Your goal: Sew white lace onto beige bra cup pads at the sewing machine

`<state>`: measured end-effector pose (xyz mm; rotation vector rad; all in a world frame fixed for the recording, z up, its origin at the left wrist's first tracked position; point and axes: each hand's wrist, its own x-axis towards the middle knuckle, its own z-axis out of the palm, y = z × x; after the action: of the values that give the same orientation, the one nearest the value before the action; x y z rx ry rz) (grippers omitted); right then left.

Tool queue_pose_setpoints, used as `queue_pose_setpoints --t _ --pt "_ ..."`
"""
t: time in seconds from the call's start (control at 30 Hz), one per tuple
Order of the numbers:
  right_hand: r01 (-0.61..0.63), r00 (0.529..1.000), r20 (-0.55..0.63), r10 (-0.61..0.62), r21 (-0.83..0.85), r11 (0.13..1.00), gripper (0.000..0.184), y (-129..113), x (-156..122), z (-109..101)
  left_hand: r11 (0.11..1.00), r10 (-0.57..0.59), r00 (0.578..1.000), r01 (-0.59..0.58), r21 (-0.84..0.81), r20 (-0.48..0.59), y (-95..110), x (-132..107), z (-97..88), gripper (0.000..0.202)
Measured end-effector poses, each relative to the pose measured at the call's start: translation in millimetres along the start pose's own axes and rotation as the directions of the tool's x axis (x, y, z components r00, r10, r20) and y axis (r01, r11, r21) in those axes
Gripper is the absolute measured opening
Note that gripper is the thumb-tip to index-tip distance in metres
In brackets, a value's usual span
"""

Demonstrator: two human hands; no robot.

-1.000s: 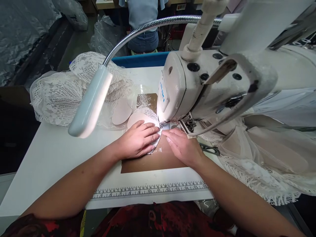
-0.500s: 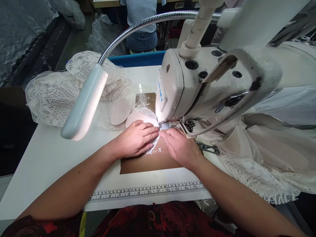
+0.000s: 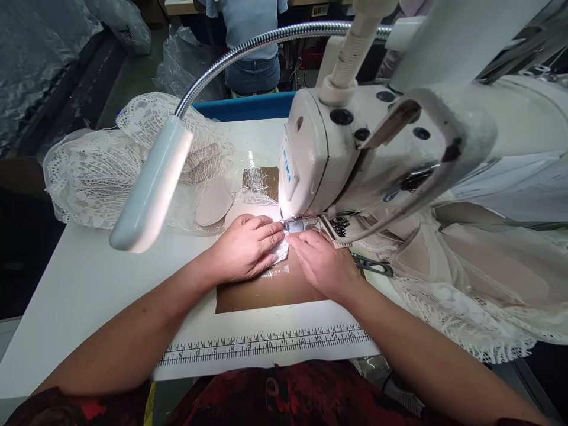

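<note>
My left hand (image 3: 249, 247) lies flat with fingers stretched over a white lace piece (image 3: 281, 253), its fingertips close to the presser foot of the sewing machine (image 3: 306, 160). A smooth pale pink cup piece (image 3: 248, 209) shows beyond those fingers, next to the lace. My right hand (image 3: 323, 260) is closed, thumb and forefinger pinching the lace edge just in front of the needle area. The fingers partly hide the cloth under the foot. Brown sheet (image 3: 270, 291) covers the table beneath both hands.
A lamp (image 3: 153, 189) on a bendable metal neck hangs at the left. Lace fabric (image 3: 97, 174) is heaped behind it, beside a loose pink oval piece (image 3: 213, 201). Dark thread snips (image 3: 371, 264) and more lace pieces (image 3: 465, 296) lie right. A ruler strip (image 3: 266, 349) runs along the front.
The lace under my left hand has shifted and turned slightly, showing a squarer end between the hands. Both hands stay almost in the same place.
</note>
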<state>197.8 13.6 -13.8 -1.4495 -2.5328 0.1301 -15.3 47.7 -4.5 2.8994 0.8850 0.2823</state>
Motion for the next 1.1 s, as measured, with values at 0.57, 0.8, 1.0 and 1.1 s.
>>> queue_pose_setpoints --t 0.57,0.8,1.0,1.1 --pt "0.279 0.960 -0.039 -0.277 0.072 0.958 0.035 8.3 -11.9 2.1 0.999 -0.002 0.999 0.004 0.041 -0.044 -1.1 -2.5 5.8 0.041" --pt "0.296 0.955 -0.051 -0.293 0.070 0.953 0.034 7.0 -11.1 0.6 0.998 0.062 0.997 -0.061 0.016 -0.047 -1.7 -1.1 4.0 0.035" --pt "0.286 0.957 -0.066 -0.282 0.064 0.956 0.032 5.6 -9.7 -1.7 0.999 0.046 0.998 -0.045 0.031 -0.051 -2.0 1.2 2.4 0.034" --pt "0.226 0.973 -0.053 -0.224 0.037 0.973 0.029 4.2 -7.2 -3.2 0.998 0.027 0.999 -0.025 0.054 -0.040 -1.9 2.3 2.0 0.035"
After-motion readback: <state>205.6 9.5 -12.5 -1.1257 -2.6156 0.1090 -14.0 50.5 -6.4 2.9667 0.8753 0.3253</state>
